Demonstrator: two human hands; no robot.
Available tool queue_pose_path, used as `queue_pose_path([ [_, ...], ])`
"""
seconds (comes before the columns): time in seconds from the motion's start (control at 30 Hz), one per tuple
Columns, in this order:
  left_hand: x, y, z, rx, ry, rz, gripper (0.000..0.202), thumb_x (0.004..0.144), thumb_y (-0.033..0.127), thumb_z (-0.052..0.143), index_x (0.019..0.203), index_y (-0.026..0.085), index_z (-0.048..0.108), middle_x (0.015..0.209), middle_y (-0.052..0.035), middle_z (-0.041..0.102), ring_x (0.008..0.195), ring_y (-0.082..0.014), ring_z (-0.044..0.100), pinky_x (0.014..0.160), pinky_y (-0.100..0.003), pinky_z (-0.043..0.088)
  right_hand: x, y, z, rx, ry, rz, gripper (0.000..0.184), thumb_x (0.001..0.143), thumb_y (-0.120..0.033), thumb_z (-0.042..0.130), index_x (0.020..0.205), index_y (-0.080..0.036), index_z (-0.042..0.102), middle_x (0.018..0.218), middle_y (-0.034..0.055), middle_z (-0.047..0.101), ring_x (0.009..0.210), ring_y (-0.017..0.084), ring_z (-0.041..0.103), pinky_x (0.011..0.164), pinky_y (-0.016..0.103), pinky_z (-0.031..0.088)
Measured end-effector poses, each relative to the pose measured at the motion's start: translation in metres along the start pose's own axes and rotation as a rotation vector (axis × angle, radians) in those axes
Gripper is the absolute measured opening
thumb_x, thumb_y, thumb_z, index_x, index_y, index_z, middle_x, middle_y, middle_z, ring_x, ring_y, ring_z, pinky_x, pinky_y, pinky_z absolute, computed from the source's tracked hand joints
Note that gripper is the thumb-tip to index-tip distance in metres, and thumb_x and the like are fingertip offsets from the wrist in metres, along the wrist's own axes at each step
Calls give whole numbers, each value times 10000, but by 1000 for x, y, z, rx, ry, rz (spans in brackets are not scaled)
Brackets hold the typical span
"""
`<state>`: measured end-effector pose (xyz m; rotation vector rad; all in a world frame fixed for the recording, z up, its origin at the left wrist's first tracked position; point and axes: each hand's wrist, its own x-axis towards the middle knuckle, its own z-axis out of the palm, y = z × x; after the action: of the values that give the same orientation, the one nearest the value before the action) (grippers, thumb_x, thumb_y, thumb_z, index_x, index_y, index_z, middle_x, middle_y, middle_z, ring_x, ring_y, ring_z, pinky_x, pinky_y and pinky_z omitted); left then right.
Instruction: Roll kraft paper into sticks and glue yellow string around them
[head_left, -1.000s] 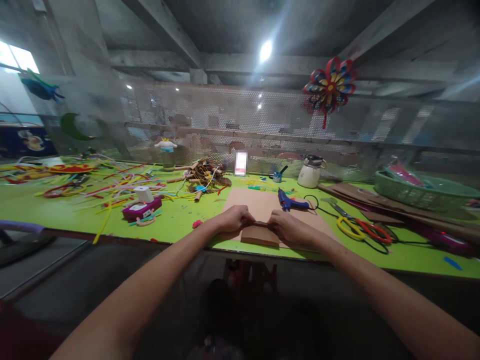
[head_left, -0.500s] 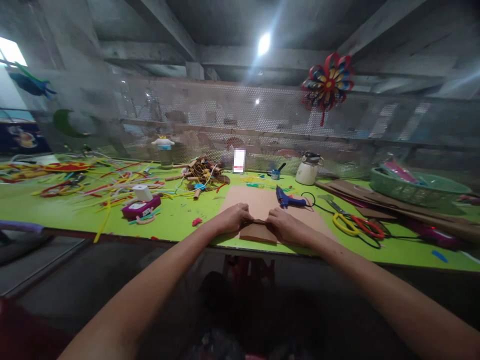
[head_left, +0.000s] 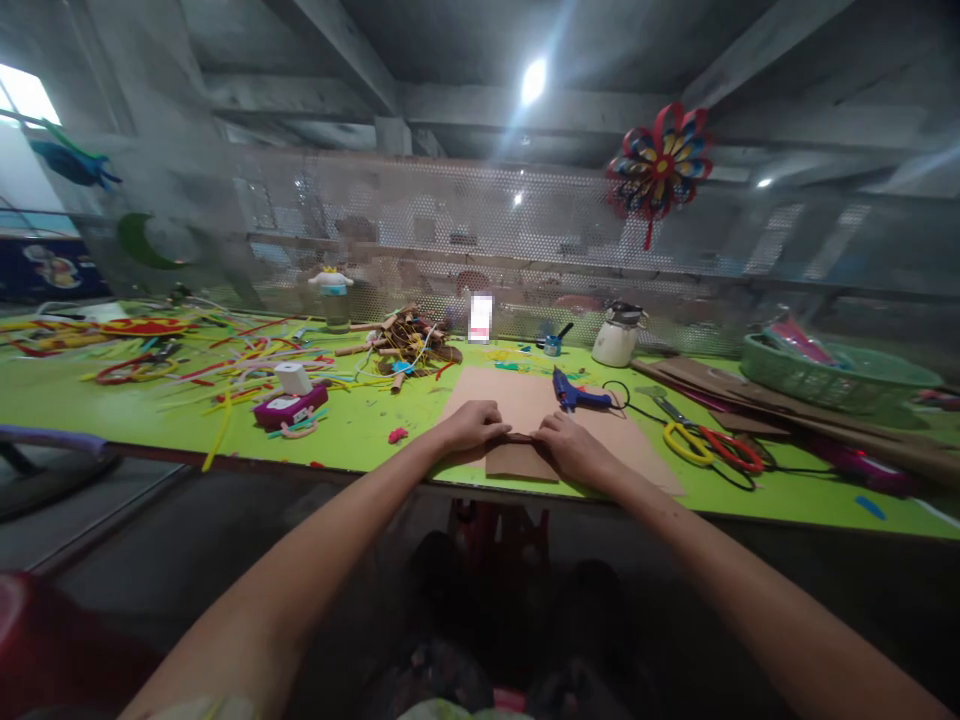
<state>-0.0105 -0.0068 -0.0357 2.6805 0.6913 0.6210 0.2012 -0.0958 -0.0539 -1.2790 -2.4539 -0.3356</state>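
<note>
A piece of brown cardboard [head_left: 523, 461] lies at the table's front edge, its far edge rolled or folded over. My left hand [head_left: 474, 426] pinches the left end of that edge with the fingers closed. At the right end, my right hand [head_left: 570, 446] grips the same edge, fingers curled over it. Beneath is a larger tan board [head_left: 517, 388]. On this board, just beyond my right hand, rests a blue glue gun [head_left: 579, 393] with a black cord. My fingertips partly hide the rolled edge.
Right of the board lie scissors [head_left: 688, 443] with yellow handles and red-orange ones, long cardboard strips [head_left: 720, 392] and a green basket [head_left: 832, 375]. To the left are a purple box [head_left: 291, 406], colourful strips [head_left: 247, 360] and a brown scrap pile [head_left: 409, 345]. A white jug [head_left: 615, 343] stands behind.
The near part of the brown cardboard looks flatter against the board. Both hands keep their hold on its far edge. The view has shifted slightly.
</note>
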Motion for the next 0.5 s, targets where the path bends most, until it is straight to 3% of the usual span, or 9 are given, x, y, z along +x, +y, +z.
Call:
queue_pose_path([
  [0.2, 0, 0, 2, 29, -36, 30, 315, 823, 383, 482, 873, 144, 682, 805, -54, 560, 752, -145, 508, 691, -223, 368, -3, 2, 1, 7, 20, -5, 222, 860, -130, 432, 957, -146, 631, 833, 91, 546, 821, 195, 451, 723, 301, 385],
  [0.3, 1, 4, 1, 30, -36, 18, 423, 863, 424, 380, 797, 117, 663, 769, -61, 541, 706, -144, 492, 674, -235, 369, -5, 3, 1, -16, 53, -7, 235, 875, -137, 412, 916, -146, 643, 797, 90, 548, 799, 193, 451, 720, 302, 386],
  [0.4, 5, 8, -2, -34, -18, -78, 486, 854, 481, 350, 690, 102, 606, 669, -39, 516, 610, -128, 449, 601, -237, 351, -6, 1, 0, -65, 108, -28, 250, 878, -118, 390, 928, -144, 634, 787, 93, 547, 807, 199, 437, 729, 308, 389],
  [0.5, 13, 12, -9, -154, -120, -178, 521, 810, 552, 373, 583, 116, 545, 546, 5, 438, 537, -110, 375, 531, -236, 303, -7, 0, -1, -137, 161, -66, 244, 877, -111, 386, 949, -134, 618, 788, 95, 544, 797, 203, 420, 735, 320, 392],
])
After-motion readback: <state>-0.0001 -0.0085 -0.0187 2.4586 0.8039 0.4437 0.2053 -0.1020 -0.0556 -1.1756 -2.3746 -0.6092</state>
